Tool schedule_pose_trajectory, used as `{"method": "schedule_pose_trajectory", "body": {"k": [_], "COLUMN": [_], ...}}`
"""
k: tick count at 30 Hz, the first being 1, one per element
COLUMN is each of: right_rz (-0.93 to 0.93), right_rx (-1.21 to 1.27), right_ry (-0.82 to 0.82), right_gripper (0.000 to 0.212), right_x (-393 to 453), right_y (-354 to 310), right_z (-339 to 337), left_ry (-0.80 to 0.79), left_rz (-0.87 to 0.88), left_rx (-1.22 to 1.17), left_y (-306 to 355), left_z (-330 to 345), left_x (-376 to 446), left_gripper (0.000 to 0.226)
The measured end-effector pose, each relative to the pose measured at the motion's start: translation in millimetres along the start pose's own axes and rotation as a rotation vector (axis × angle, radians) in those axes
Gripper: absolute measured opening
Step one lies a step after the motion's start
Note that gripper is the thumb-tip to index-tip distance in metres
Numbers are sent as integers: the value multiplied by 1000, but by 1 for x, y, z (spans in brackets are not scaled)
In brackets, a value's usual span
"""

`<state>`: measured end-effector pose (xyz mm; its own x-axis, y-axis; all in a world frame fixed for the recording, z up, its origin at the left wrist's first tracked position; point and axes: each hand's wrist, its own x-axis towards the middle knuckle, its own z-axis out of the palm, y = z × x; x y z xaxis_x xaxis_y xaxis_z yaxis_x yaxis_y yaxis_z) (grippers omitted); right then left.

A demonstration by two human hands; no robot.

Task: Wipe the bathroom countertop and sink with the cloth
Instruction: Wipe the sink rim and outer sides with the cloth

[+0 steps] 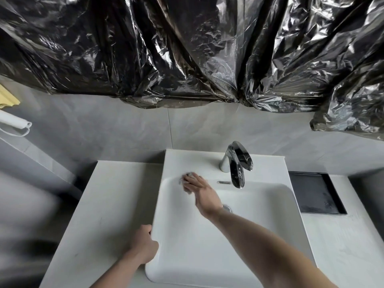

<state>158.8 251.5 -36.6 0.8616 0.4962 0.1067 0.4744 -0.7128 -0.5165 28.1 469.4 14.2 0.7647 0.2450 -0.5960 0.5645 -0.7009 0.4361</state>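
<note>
While my right hand (pixel 199 189) hides most of the blurred grey cloth (pixel 188 176), I see its fingers pressing it onto the white ceramic sink's (pixel 259 235) back-left corner; my left hand (pixel 143 245) grips the sink's left rim.

Sink basin (pixel 239 235) wide open across middle and near side; right forearm crosses it diagonally from near-right corner. Chrome faucet (pixel 236 165) stands on back ledge, spout overhanging basin's far edge, blocking straight sweep there. Right hand (pixel 200 191) with cloth (pixel 188 177) fills far-left basin corner. Left hand (pixel 144 245) sits on sink's left rim. Tabletop (pixel 108 204) left of sink bare. Black tray (pixel 315 194) occupies tabletop right of sink. Black plastic sheeting (pixel 187 48) hangs low above back wall.
</note>
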Motion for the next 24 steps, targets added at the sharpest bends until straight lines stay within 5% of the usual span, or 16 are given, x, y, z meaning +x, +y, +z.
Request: {"method": "schedule_pose_trajectory", "body": {"k": [7,12,24], "right_rz": [227,547,422], "right_rx": [-106,-90,-75], "right_ry": [191,294,251], "right_gripper": [38,61,44], "right_x": [-89,-111,-217], "right_y": [90,140,139], "right_z": [-76,-124,-133], "left_ry": [-10,-24,10], "left_rz": [-27,-22,-18], "left_rx": [-9,-5,29], "left_y": [-4,0,9], "left_z": [-1,0,-1], "left_x": [3,3,-9], "left_gripper": [10,14,16]}}
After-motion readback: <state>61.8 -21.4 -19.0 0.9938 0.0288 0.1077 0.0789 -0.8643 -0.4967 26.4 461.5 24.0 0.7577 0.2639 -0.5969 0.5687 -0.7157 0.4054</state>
